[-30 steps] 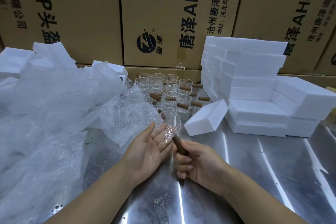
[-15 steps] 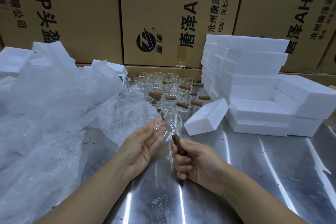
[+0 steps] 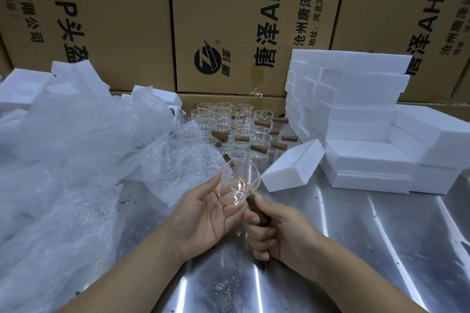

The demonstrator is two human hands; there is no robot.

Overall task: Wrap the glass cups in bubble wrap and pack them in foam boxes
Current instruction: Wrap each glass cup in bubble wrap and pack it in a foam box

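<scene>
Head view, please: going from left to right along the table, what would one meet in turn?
bubble wrap in a heap → left hand, open under the cup → glass cup → right hand, gripping the cup's wooden handle → stack of foam boxes.

tabletop (image 3: 356, 236): bare sheet metal, glossy, streaky glare, few dark specks.
glass cup (image 3: 240, 180): clear, smooth, shiny; handle (image 3: 256, 211) brown wood, matt.
bubble wrap (image 3: 178, 160) along left edge: clear plastic, bumpy, crinkled.
foam boxes (image 3: 368, 114) by far right corner: white, matt, grainy.
cartons (image 3: 241, 7) behind far edge: brown cardboard, matt.
</scene>
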